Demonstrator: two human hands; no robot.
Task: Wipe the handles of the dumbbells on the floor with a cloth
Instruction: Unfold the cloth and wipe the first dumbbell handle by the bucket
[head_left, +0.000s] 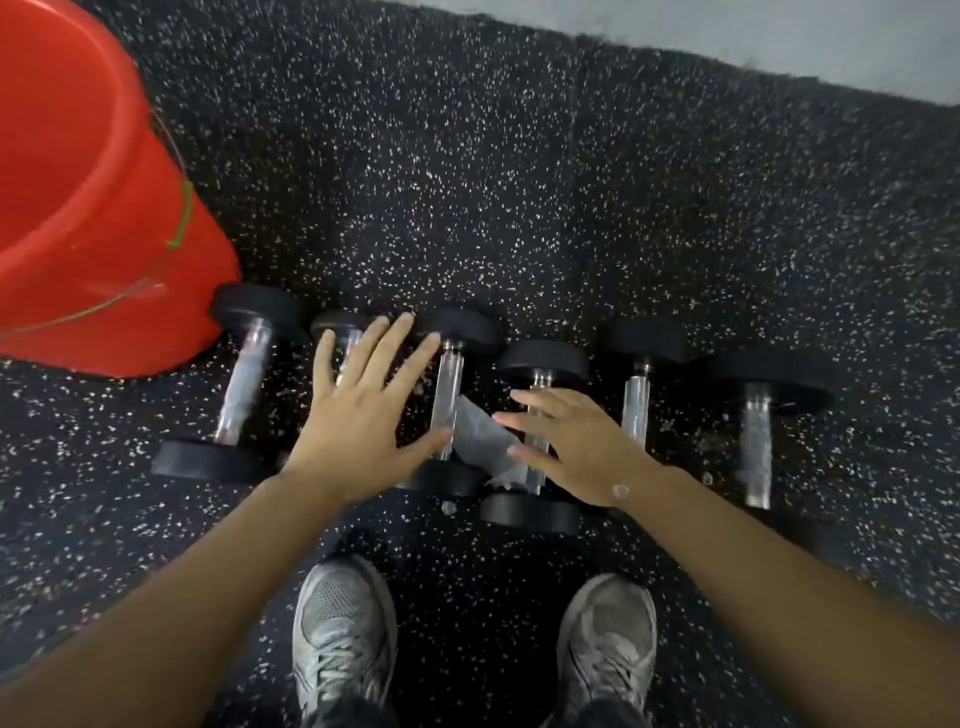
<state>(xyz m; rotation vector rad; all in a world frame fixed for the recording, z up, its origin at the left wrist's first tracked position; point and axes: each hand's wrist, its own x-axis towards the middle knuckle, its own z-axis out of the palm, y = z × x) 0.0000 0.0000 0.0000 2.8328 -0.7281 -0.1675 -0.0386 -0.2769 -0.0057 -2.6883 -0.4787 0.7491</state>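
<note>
Several black dumbbells with shiny metal handles lie in a row on the speckled rubber floor. A grey cloth (485, 441) lies draped between the third dumbbell's handle (449, 379) and the fourth dumbbell (543, 358). My left hand (358, 410) hovers open, fingers spread, over the second dumbbell (337, 327), its thumb close to the cloth's left edge. Over the fourth dumbbell's handle my right hand (576, 447) is open too, fingertips touching or just above the cloth. Neither hand grips anything.
A large red bucket (88, 208) stands at the far left, touching the first dumbbell (244, 384). Two more dumbbells (639, 400) (756, 441) lie to the right. My grey shoes (343, 634) stand just behind the row. A pale floor strip (779, 36) borders the mat far away.
</note>
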